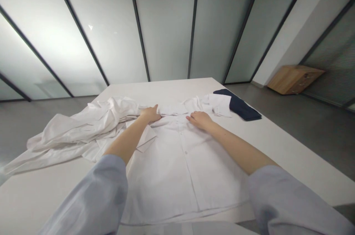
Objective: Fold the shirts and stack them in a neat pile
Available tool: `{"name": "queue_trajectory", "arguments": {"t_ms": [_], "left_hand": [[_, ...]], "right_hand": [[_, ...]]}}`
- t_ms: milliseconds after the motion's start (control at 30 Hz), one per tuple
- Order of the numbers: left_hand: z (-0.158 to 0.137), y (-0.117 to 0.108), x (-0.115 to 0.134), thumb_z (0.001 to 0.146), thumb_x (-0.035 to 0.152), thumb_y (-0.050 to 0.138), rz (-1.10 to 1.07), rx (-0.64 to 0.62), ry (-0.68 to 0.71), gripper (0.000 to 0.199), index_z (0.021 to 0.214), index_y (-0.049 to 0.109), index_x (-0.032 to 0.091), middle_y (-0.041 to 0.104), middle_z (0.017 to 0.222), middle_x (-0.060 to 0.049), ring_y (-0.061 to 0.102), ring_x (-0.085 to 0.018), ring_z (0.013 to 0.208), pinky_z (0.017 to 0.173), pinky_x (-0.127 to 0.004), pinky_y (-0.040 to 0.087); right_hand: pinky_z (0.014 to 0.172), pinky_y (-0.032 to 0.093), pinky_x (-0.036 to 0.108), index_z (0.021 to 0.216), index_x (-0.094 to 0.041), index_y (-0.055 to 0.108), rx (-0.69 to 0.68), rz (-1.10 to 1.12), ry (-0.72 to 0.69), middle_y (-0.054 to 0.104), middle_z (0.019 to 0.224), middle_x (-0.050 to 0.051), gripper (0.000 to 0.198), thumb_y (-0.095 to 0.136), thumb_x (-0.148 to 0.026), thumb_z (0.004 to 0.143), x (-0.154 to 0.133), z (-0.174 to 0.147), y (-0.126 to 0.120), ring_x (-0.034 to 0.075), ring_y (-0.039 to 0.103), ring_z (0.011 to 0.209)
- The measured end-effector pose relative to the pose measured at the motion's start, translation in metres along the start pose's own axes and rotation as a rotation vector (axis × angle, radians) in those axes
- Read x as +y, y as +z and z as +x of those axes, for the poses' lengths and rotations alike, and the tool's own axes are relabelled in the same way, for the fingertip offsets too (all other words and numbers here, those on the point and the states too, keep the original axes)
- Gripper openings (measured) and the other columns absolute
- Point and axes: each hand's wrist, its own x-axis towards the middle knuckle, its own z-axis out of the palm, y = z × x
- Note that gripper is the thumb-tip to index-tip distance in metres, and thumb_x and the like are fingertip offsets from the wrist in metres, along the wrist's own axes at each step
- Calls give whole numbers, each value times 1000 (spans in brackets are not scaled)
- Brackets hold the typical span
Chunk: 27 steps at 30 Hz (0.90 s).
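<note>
A white button-front shirt lies spread out before me, its collar end away from me and its hem close to my body. My left hand rests at the left of the shirt's collar, thumb and fingers apart. Near the collar's right side, my right hand lies with its fingers stretched over the cloth. The collar shows between both hands. One short sleeve is partly covered by my left forearm. Neither hand visibly grips the fabric, though some fingertips are hard to make out.
Crumpled white garments are heaped at the left, hanging past the table edge. At the far right lie folded dark navy cloth and a white piece. The white table holds everything. A wooden cabinet stands on the floor beyond.
</note>
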Motion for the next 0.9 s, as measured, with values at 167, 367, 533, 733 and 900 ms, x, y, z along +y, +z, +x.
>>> {"name": "queue_trajectory", "arguments": {"t_ms": [167, 367, 533, 733, 900], "left_hand": [[25, 11, 14, 75, 28, 60, -489, 26, 77, 42, 116, 67, 19, 71, 112, -11, 63, -26, 109, 90, -29, 47], [54, -7, 27, 89, 29, 42, -873, 271, -15, 53, 141, 45, 21, 59, 133, -12, 57, -19, 120, 89, -30, 49], [41, -13, 30, 84, 28, 48, -726, 289, 176, 61, 144, 41, 19, 43, 149, -9, 36, -22, 139, 112, -36, 31], [-16, 31, 45, 89, 41, 47, -79, 38, 177, 60, 142, 41, 14, 34, 153, -17, 30, -32, 141, 113, -46, 27], [-39, 48, 48, 95, 42, 38, -34, 108, 330, 51, 142, 41, 23, 33, 155, -10, 30, -25, 142, 114, -41, 26]], "right_hand": [[81, 44, 31, 101, -18, 70, -28, 19, 23, 69, 108, 13, 58, 24, -52, 99, -3, 2, -7, 25, 63, 100], [81, 43, 30, 109, -17, 68, -55, 37, 37, 64, 112, 14, 50, 31, -49, 98, -2, 3, -2, 25, 62, 101], [86, 44, 32, 118, -17, 64, -53, 36, 28, 60, 119, 15, 44, 40, -46, 95, 0, -1, 2, 26, 59, 107], [108, 31, 41, 142, -19, 45, -34, 44, 24, 39, 150, 15, 59, 40, -52, 94, 5, 9, 24, 33, 36, 136], [114, 20, 46, 149, -23, 36, -78, 82, 93, 29, 157, 11, 65, 30, -58, 94, 14, 19, 38, 34, 23, 143]]}}
